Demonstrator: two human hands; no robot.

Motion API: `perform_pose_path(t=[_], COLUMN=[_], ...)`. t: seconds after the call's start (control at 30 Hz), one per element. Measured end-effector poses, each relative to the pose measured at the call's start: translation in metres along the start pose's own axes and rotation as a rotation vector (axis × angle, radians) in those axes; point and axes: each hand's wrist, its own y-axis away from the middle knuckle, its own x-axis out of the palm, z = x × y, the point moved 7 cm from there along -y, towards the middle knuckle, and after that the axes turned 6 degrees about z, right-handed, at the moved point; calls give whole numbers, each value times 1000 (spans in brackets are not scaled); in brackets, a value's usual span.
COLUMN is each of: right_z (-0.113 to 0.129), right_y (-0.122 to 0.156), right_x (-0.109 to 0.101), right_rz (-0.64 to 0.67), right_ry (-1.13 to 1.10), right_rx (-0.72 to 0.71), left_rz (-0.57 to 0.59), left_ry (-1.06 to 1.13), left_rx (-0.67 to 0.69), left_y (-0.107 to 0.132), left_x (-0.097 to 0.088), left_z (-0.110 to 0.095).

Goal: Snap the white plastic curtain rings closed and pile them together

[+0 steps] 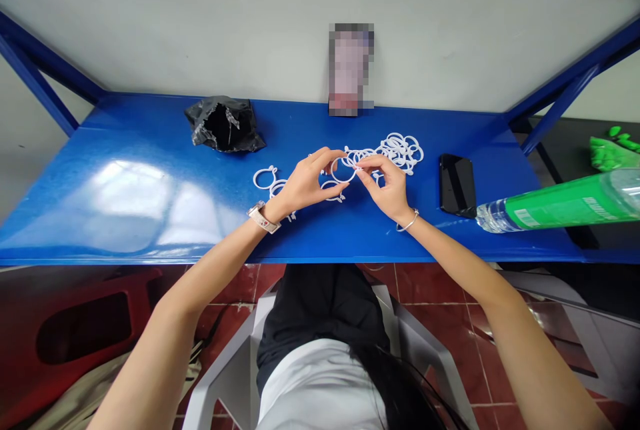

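A white plastic ring [332, 172] is held between my two hands above the blue table. My left hand [307, 180] spans it from the left, with the index finger at its upper edge and the thumb at its lower edge. At the ring's right side, my right hand [389, 187] pinches it between thumb and fingertips; the exact pinched spot is partly hidden. Behind the right hand lies a heap of similar white rings [400, 147]. More loose white rings [263, 179] lie beside and partly under my left hand.
On the blue table [200, 183], a crumpled black plastic bag [227, 125] stands open at back left. A black phone [457, 185] and a green-labelled bottle [560, 207] lie at right. A blurred upright object [349, 70] leans against the wall. Blue metal braces [40, 80] flank the table.
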Motion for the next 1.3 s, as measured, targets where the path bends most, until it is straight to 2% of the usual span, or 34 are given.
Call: perform_pose_path(t=[0.17, 0.5, 0.77, 1.0, 1.3], right_z=[2, 10, 18, 14, 14], right_y=[0, 1, 2, 2, 3], right_x=[0, 3, 7, 9, 8], right_rz=[14, 82, 114, 122, 96], right_ry=[-38, 41, -13, -28, -77], right_rx=[-19, -81, -132, -80, -124], left_rz=[59, 158, 164, 180, 164], left_ry=[-3, 58, 100, 134, 169], left_rx=[-30, -43, 1, -29, 5], left_y=[-1, 1, 2, 2, 2], left_x=[3, 20, 26, 28, 28], left_z=[1, 5, 4, 5, 0])
